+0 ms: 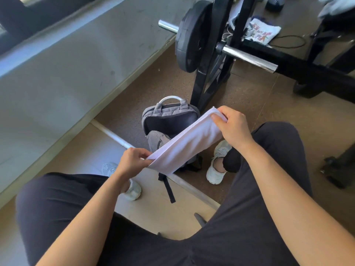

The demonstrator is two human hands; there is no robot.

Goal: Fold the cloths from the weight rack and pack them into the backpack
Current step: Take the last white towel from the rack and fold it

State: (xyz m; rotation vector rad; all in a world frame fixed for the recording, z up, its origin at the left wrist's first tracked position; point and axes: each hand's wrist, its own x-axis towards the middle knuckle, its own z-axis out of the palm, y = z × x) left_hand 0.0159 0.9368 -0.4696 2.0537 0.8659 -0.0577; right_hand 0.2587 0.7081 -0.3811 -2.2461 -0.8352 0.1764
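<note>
Gym. Indicated by black rack (208, 87), plate (189, 35) on chrome bar (247, 56), speckled rubber floor (259, 116).

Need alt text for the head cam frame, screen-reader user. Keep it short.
A seated person's left hand and right hand each pinch one end of a folded white cloth, stretched above an open grey backpack on the floor between their feet. A black weight rack with a weight plate stands behind it.

A white pole (115, 138) lies on the floor (249, 112) along a tan mat (153, 210).
</note>
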